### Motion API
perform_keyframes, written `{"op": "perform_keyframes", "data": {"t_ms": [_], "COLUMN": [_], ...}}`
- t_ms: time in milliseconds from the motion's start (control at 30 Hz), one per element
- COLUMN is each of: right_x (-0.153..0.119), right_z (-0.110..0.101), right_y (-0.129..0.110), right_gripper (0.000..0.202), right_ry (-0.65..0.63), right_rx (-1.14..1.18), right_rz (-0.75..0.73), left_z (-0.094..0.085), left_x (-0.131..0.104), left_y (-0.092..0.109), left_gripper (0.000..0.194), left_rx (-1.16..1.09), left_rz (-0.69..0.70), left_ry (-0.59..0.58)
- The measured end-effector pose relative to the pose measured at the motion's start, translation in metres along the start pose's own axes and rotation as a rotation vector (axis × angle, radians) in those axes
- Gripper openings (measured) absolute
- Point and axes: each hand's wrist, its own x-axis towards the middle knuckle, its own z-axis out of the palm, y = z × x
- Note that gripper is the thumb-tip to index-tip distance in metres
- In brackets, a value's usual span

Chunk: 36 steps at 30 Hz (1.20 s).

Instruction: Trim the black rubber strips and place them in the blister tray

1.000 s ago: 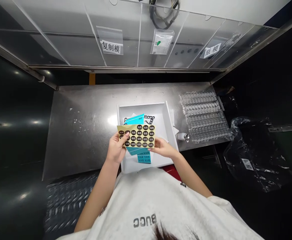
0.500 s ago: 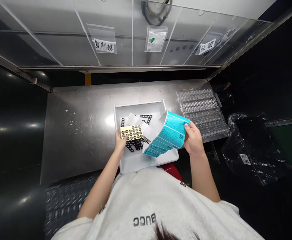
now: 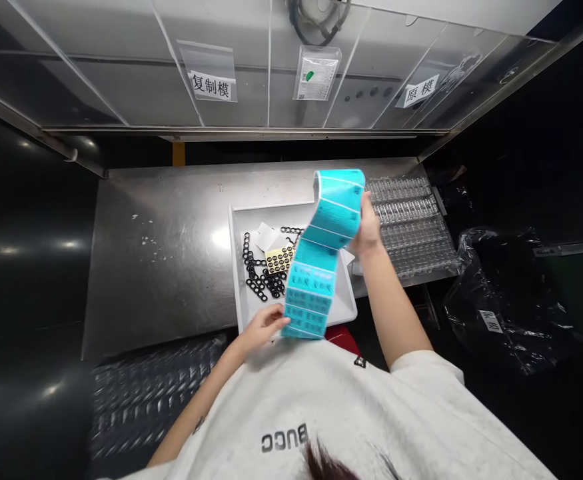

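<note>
Our right hand (image 3: 370, 232) gripped the blue label strip (image 3: 316, 257) along its upper right edge, and our left hand (image 3: 262, 327) pinched it near its lower left corner, so it curved above the white tray (image 3: 261, 215) and past its near edge. Toward the tray's left edge we had the yellow sticker sheet (image 3: 278, 259) and black ring strips (image 3: 256, 291); clear plastic trays (image 3: 406, 230) lay along the metal table's (image 3: 166, 267) right edge.

Glare-spotted metal table (image 3: 171, 267) below a clear panel (image 3: 241, 110), darkness either side.
</note>
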Motion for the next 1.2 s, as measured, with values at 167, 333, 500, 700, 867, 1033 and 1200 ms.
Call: {"op": "perform_keyframes", "data": {"t_ms": [167,333,500,700,867,1033,1200], "right_x": [-0.027,-0.082,-0.080,-0.082,-0.098,-0.115,-0.120], "right_z": [0.079,0.140,0.156,0.124,0.079,0.082,0.152], "right_y": [0.086,0.155,0.194,0.204,0.174,0.131,0.105], "right_gripper": [0.038,0.030,0.032,0.026,0.025,0.031,0.035], "right_ry": [-0.186,-0.304,-0.376,-0.413,-0.270,-0.186,-0.331], "right_rx": [-0.394,-0.716,-0.900,-0.921,-0.810,-0.577,-0.448], "right_rz": [0.317,0.481,0.562,0.563,0.376,0.126,0.036], "left_z": [-0.090,-0.160,-0.198,-0.237,-0.264,-0.314,-0.344], "left_x": [-0.034,-0.050,-0.065,-0.082,-0.099,-0.071,-0.030], "left_y": [0.002,-0.020,-0.036,0.004,0.067,0.032,-0.088], "left_gripper": [0.033,0.049,0.067,0.061,0.068,0.088,0.065], "left_rx": [-0.140,-0.262,-0.341,-0.389,-0.243,0.221,0.472], "left_rz": [0.176,0.185,0.171,0.309,0.498,0.364,0.049], "left_ry": [0.800,1.192,1.224,1.106,0.945,0.845,0.832]}}
